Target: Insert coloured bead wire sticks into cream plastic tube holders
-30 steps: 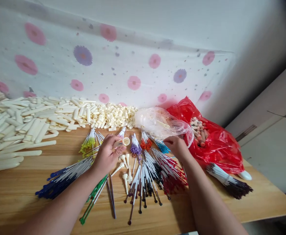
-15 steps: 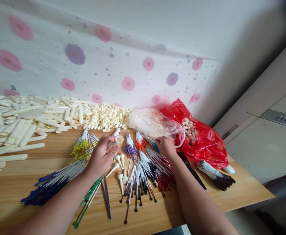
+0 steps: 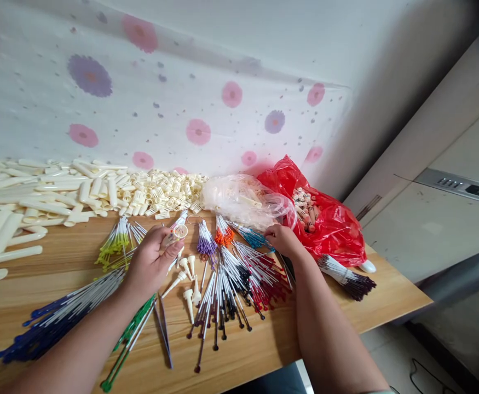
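Barely shifted from a second ago: right hand (image 3: 282,241), fingers curled just below clear bag (image 3: 243,200), touching blue-tipped sticks (image 3: 252,238); cannot tell whether anything is gripped. Left hand (image 3: 151,262), down-left of bag, pinching cream ring-ended cap (image 3: 178,233) between thumb and fingers. Judgement: keep pinch firm, ring end exposed; separate one stick cleanly from bundle.

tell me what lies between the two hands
In the head view, between the left hand, holding a cream cap, and right hand lie a purple-tipped bundle, an orange-tipped bundle and small cream pegs.
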Motion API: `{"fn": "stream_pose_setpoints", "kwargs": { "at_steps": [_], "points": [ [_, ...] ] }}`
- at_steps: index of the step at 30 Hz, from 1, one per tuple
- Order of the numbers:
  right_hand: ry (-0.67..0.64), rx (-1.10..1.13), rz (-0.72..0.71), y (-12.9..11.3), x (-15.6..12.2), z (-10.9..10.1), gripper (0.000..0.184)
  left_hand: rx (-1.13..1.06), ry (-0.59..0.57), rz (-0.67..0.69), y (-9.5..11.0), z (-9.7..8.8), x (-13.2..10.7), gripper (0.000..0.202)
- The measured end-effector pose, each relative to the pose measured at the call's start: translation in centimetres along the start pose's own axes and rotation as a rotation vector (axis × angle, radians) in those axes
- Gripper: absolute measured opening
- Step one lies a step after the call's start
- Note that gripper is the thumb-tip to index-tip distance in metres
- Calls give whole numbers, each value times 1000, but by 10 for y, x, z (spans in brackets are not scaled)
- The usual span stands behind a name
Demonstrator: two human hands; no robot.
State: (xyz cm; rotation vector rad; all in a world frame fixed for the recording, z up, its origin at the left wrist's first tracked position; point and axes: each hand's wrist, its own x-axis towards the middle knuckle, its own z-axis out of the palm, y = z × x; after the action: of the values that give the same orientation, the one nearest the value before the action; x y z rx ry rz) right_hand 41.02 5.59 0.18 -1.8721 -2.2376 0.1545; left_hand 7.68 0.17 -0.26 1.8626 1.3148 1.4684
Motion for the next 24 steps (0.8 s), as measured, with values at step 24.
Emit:
{"fn": "stream_pose_setpoints", "kwargs": {
  "at_steps": [24],
  "points": [
    [-88,725,-235,-81,-14,-12,18,-286,52,-158,5,1,-4,21]
  ]
}}
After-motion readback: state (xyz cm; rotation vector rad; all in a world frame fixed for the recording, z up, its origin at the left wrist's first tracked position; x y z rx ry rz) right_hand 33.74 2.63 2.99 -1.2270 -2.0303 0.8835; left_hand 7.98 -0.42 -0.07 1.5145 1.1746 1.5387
